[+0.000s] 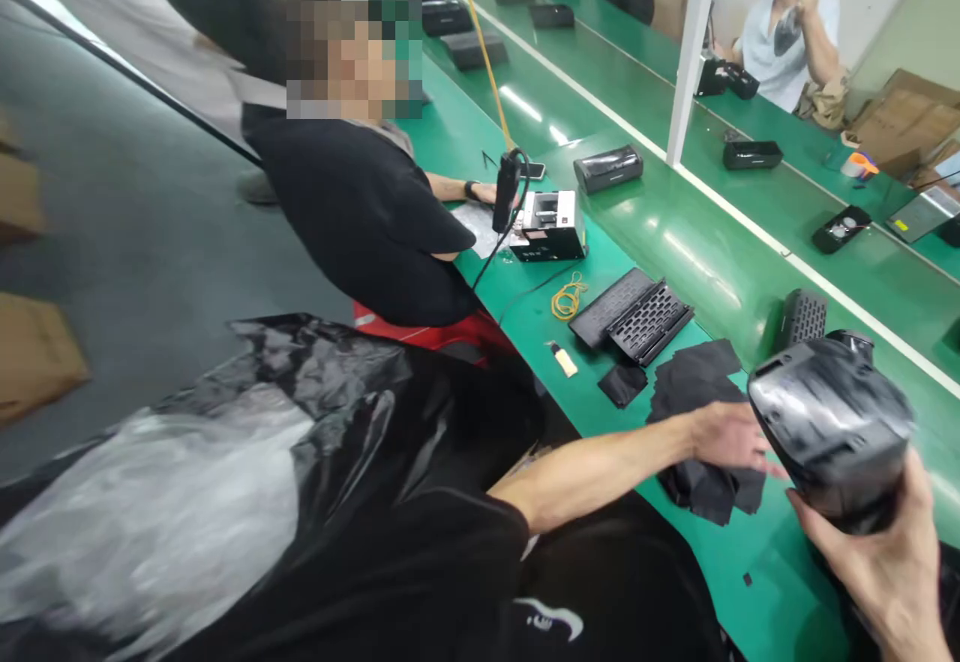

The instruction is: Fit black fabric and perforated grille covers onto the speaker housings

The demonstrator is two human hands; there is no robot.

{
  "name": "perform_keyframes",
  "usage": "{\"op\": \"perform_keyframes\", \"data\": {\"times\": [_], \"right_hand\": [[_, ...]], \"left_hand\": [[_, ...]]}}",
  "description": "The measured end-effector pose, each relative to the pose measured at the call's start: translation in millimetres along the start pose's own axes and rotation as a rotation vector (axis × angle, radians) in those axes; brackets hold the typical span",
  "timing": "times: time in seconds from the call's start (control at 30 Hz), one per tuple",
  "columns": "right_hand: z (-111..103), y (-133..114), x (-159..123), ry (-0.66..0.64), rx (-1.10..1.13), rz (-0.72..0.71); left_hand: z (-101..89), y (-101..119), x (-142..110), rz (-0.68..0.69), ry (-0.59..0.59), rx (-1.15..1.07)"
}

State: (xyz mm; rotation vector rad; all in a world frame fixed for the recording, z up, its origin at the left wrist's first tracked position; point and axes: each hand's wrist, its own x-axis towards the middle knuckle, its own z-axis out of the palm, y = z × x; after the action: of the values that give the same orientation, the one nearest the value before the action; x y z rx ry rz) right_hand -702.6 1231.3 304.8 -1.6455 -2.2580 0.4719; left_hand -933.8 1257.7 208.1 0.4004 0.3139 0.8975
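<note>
My right hand [892, 552] grips a glossy black speaker housing [832, 412] from below and holds it raised above the green bench, tilted and slightly blurred. Close to the housing's left side is my left hand [727, 434], fingers stretched out and holding nothing that I can see. Beneath that hand lies a spread pile of thin black sheets [694, 382]; whether the fingers touch them I cannot tell. Two perforated black grille panels [649, 322] rest beyond the pile, beside a small black piece [622, 382].
A yellow-labelled small item [564, 359] and yellow cord coil [568, 296] lie on the bench [517, 302]. A co-worker [360, 212] sits left, near a white-and-black machine [551, 227]. Black speakers [609, 168] stand along the green line. A black plastic bag [360, 412] lies at my left.
</note>
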Motion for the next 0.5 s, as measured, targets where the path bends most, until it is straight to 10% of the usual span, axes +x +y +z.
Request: {"op": "perform_keyframes", "data": {"times": [0.2,0.5], "right_hand": [[-17.2,-16.6,-0.4,-0.052,-0.155,-0.022],[-9.8,-6.6,-36.7,0.013,0.415,0.212]], "left_hand": [[11.7,81.8,-42.3,0.243,0.045,0.705],[13.6,66.3,-47.9,0.232,0.164,0.692]]}}
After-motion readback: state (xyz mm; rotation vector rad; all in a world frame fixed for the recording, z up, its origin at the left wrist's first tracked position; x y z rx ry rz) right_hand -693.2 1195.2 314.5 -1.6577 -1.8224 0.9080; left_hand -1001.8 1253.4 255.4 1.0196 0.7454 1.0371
